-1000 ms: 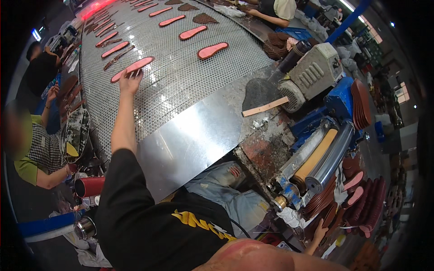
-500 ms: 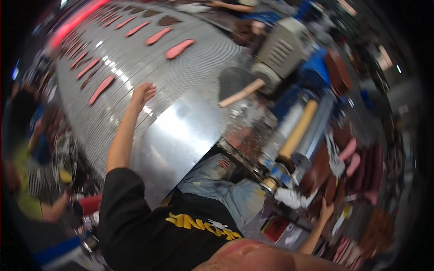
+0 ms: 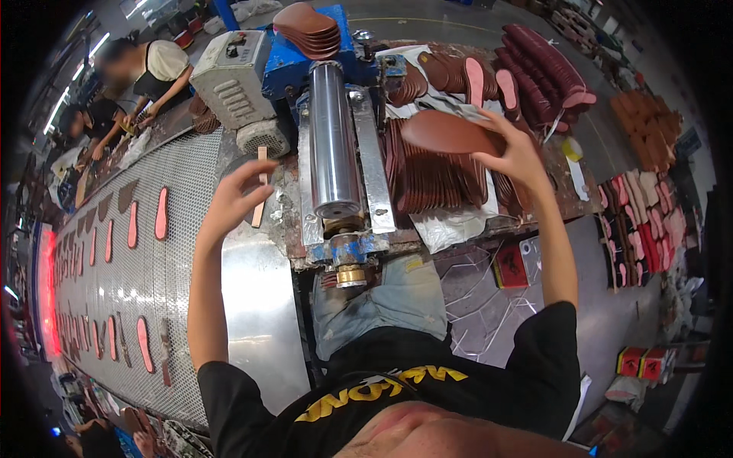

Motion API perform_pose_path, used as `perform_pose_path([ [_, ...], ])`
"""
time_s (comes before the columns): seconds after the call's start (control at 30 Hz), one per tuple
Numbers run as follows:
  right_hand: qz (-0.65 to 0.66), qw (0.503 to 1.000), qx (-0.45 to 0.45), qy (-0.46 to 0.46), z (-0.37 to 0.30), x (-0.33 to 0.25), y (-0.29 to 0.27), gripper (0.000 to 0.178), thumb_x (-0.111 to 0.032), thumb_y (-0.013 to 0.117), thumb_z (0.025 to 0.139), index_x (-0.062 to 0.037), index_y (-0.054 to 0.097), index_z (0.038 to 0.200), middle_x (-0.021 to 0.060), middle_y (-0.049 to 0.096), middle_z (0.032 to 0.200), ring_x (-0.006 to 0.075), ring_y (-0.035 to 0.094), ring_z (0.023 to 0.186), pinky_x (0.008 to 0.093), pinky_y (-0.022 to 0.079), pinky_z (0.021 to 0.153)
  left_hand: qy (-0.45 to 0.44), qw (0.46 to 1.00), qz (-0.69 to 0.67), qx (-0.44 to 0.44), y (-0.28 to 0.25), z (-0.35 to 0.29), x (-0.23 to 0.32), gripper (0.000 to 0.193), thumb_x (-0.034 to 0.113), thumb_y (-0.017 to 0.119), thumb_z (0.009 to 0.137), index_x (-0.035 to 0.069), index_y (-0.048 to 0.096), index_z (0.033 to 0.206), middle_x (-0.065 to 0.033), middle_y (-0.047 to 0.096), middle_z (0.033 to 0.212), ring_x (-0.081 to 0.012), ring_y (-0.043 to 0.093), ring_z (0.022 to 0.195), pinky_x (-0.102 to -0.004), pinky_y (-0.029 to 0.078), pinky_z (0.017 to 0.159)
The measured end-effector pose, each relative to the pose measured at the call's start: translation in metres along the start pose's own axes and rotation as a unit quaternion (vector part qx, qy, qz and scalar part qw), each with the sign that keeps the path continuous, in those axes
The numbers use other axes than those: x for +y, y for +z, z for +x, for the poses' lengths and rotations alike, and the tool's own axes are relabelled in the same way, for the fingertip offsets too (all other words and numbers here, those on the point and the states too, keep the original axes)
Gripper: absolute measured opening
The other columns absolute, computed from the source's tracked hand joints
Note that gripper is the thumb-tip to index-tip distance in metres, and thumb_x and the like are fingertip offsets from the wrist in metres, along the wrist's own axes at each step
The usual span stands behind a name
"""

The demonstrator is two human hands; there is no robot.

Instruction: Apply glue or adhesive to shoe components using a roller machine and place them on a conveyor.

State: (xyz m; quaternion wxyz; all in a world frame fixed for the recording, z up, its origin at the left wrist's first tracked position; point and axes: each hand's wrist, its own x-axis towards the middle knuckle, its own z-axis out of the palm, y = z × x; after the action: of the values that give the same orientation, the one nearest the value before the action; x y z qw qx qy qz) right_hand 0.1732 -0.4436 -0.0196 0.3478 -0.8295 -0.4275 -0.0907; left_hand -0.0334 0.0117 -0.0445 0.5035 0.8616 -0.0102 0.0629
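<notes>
In my right hand point(image 3: 513, 153) is a brown shoe insole point(image 3: 443, 131), pinched at one end between thumb and fingers. It hangs tilted over a tightly packed row of brown insoles point(image 3: 435, 183) on the bench. My left hand point(image 3: 233, 197) is raised with fingers apart and holds nothing, close to a flat wooden stick point(image 3: 259, 202). Between my hands lies a shiny metal roller point(image 3: 333, 145), part of a blue machine point(image 3: 286, 72). More brown insoles form a stack point(image 3: 308, 34) on top of that machine.
At the left, a mesh conveyor point(image 3: 183, 267) carries rows of pink insoles point(image 3: 162, 214). A grey motor point(image 3: 233, 80) stands beyond my left hand. Maroon stacks point(image 3: 546, 72) lie at the far right of the bench. Two people work at the far left.
My view has swung right, toward the roller. My left hand has come from over the conveyor to beside the roller. My right hand is now raised over the bench, holding a brown insole.
</notes>
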Motion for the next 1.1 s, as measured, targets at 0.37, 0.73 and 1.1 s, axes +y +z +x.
perform_pose_path([
  [0.37, 0.135, 0.990, -0.032, 0.004, 0.025, -0.047, 0.056, 0.054, -0.027, 0.069, 0.084, -0.0045, 0.051, 0.129, 0.0112, 0.065, 0.116, 0.0249, 0.060, 0.110, 0.0352, 0.044, 0.096, 0.140, 0.973, 0.144, -0.110, 0.013, 0.019, 0.055, 0.087, 0.034, 0.082, 0.069, 0.004, 0.042, 0.140, -0.0163, 0.040, 0.145, -0.0299, 0.042, 0.132, -0.0394, 0.034, 0.108],
  [0.73, -0.251, 0.933, 0.091, 0.239, -0.124, 0.195, 0.049, 0.070, -0.051, 0.065, 0.082, 0.0081, 0.054, 0.117, 0.0302, 0.060, 0.114, 0.0447, 0.057, 0.107, 0.0477, 0.046, 0.089, 0.082, 0.957, 0.277, 0.020, -0.027, -0.010, -0.034, 0.072, 0.029, 0.083, 0.065, 0.005, 0.050, 0.124, -0.0136, 0.057, 0.112, -0.0294, 0.048, 0.114, -0.0396, 0.040, 0.097],
  [1.1, -0.256, 0.894, 0.008, 0.367, -0.120, 0.190, 0.066, 0.087, -0.063, 0.054, 0.085, 0.0070, 0.039, 0.135, 0.0280, 0.050, 0.131, 0.0427, 0.050, 0.119, 0.0470, 0.042, 0.096, -0.055, 0.673, -0.683, 0.277, 0.094, -0.213, -0.178, 0.048, 0.015, 0.063, 0.085, 0.007, 0.046, 0.130, -0.0112, 0.056, 0.127, -0.0266, 0.054, 0.118, -0.0455, 0.043, 0.101],
])
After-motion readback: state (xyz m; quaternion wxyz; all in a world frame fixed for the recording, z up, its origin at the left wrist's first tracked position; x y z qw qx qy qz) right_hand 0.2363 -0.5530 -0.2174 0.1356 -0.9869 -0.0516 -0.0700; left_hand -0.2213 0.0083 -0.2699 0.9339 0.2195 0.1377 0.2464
